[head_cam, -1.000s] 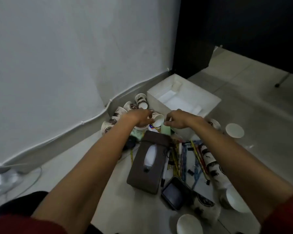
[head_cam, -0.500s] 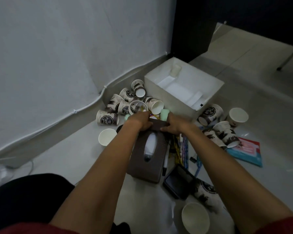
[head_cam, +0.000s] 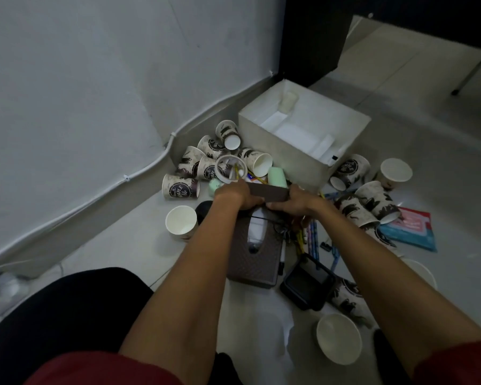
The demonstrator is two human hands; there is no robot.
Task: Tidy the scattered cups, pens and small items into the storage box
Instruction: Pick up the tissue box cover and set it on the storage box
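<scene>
A brown tissue box [head_cam: 257, 258] lies on the floor in front of me. My left hand [head_cam: 235, 194] and my right hand [head_cam: 296, 200] both grip its far end, which tilts up off the floor. Behind it stands the white storage box [head_cam: 278, 140], open, with white inserts and a small white cup inside. Printed paper cups [head_cam: 181, 188] lie scattered left of the storage box, others [head_cam: 350, 168] to its right. A tape roll [head_cam: 229, 168] and a green cup [head_cam: 277, 176] sit just beyond my hands. Pens [head_cam: 313, 240] lie right of the tissue box.
A black device [head_cam: 307, 283] lies by the tissue box's near right corner. A blue and pink packet [head_cam: 411, 227] is on the floor at right. An upright white cup [head_cam: 181, 220] stands left, a white bowl [head_cam: 339, 339] near right. The wall with a cable runs along the left.
My hands came back from the cups near the storage box and closed on the tissue box's far end, lifting it slightly. The view shifted, showing more cups at right.
</scene>
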